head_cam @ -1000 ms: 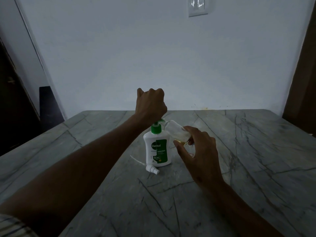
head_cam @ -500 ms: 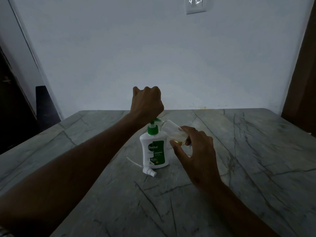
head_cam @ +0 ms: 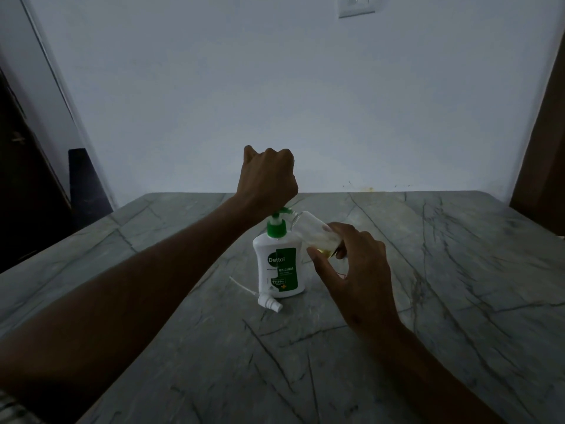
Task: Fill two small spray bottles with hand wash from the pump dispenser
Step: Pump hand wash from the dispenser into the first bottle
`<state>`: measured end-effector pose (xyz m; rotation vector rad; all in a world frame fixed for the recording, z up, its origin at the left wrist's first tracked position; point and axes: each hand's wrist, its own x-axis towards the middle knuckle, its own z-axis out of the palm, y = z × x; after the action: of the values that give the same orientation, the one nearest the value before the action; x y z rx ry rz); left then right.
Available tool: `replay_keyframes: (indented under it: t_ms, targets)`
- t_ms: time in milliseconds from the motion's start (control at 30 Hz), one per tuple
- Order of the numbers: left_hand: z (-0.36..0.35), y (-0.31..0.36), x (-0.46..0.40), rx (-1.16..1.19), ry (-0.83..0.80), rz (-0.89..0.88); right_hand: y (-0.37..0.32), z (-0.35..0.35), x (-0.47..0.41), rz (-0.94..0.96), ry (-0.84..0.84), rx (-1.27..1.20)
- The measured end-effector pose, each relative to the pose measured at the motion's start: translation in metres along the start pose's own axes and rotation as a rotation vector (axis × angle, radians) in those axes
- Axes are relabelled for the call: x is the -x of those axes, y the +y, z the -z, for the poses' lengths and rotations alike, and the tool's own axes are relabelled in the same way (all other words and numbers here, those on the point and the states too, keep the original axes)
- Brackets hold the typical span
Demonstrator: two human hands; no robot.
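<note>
At frame centre, the fisted left hand (head_cam: 266,179) presses the dispenser (head_cam: 278,264); the right hand (head_cam: 351,270) grasps a tilted bottle (head_cam: 315,232) at its spout, barely filled. Second bottle unseen.

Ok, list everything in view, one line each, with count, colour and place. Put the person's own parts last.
pump dispenser: one, white with green pump and label, standing mid-table.
spray bottle: one, clear, yellowish liquid at its bottom, tilted with its mouth at the pump spout.
spray cap: one, white with a thin tube, lying on the table in front of the dispenser.
table: one, grey-green veined stone.
wall plate: one, white, top of the wall.
left hand: fisted, on top of the pump head.
right hand: pinches the spray bottle.
</note>
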<state>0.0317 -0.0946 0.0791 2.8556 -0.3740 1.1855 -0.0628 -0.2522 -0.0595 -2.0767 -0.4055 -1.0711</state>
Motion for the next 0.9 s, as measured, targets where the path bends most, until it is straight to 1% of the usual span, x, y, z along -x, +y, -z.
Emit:
replay_keyframes:
  t_ms: [200,367,533,900]
  targets:
    - [-0.0066,0.0023,0.0067,0.038,-0.017,0.015,-0.0005,-0.0021,0.0008,0.017,0.020,0.006]
    - [0.0001,0.0010,0.0024,-0.007,-0.012,-0.007,-0.0023,0.0000,0.0013,-0.018,-0.006,0.013]
    - [-0.0025,0.0026,0.0026,0.010,-0.006,-0.010,-0.0015,-0.0003,0.0006,-0.037,-0.024,0.021]
    - [-0.0012,0.0001,-0.0014,-0.002,-0.021,-0.002,-0.0077,0.0033,0.0007,-0.014,-0.014,-0.026]
